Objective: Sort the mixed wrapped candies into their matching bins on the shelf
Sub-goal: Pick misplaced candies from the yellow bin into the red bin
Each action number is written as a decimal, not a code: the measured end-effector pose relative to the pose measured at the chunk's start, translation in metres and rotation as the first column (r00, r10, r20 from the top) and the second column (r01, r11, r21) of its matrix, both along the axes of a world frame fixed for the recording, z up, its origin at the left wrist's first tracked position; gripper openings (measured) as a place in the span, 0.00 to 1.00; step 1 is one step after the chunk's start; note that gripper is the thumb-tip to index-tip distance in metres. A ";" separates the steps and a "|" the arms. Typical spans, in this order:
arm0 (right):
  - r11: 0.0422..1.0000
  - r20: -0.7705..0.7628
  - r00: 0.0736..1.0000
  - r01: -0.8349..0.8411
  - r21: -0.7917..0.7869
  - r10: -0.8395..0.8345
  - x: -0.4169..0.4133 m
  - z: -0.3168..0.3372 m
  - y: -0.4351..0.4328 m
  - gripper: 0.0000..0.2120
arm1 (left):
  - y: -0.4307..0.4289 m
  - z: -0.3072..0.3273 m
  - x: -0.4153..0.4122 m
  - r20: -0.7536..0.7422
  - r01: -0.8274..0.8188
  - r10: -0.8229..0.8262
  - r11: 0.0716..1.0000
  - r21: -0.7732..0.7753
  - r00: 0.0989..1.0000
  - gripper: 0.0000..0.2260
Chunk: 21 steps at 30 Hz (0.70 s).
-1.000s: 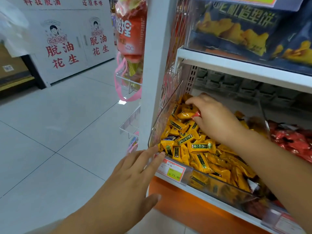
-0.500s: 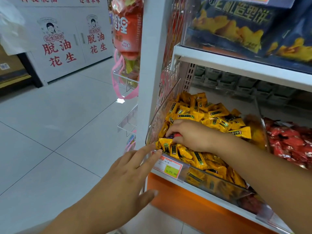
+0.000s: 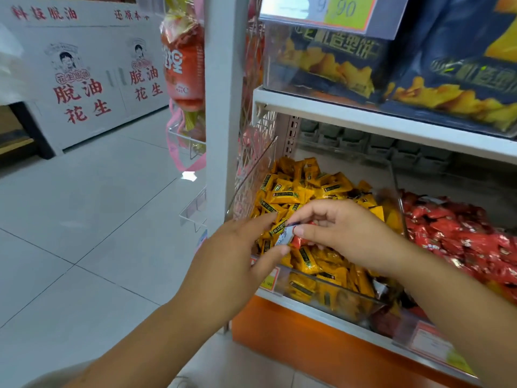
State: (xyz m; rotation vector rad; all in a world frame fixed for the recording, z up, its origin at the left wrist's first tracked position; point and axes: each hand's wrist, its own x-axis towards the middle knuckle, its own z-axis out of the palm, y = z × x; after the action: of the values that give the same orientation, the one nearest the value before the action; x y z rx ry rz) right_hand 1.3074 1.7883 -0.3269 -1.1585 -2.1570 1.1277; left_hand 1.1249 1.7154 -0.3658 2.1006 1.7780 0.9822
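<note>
Shop shelf ahead holds a yellow bin [image 3: 321, 289], with red candies [image 3: 461, 239] to its right. Over the yellow bin's near edge, your left hand [image 3: 232, 256] and right hand [image 3: 347, 233] both pinch one red sweet [image 3: 288, 237]

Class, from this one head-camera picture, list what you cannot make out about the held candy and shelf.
All in the head view:
- Red-and-white candy: its print is blurred and mostly covered by the right hand.
- Whether the left hand grips it: unclear.
- Price label: mostly hidden behind the left hand.
- Red candies: cut off by the right edge.
</note>
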 end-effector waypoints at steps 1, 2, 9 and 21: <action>1.000 -0.021 1.000 0.002 -0.011 -0.002 0.001 -0.001 -0.003 0.06 | 0.003 0.003 0.005 0.047 0.004 -0.003 1.000 -0.017 0.999 0.23; 1.000 -0.041 0.999 0.002 -0.026 -0.003 0.001 -0.002 -0.005 0.06 | 0.004 0.005 0.009 0.086 0.013 -0.010 0.999 -0.033 0.996 0.22; 0.998 0.003 0.998 0.067 0.021 -0.067 0.012 -0.008 0.004 0.11 | 0.002 0.009 -0.007 0.046 -0.092 0.095 0.994 -0.065 0.994 0.08; 0.926 0.354 0.893 -0.347 0.151 0.277 -0.056 -0.036 0.020 0.13 | -0.019 -0.008 -0.053 -0.044 -0.052 0.046 0.990 -0.132 0.998 0.16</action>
State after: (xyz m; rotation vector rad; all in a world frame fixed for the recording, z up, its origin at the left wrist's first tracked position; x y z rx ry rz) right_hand 1.2514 1.8081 -0.3633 -0.9783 -2.7253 0.8407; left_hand 1.0720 1.6968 -0.3736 2.0185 1.8681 0.8138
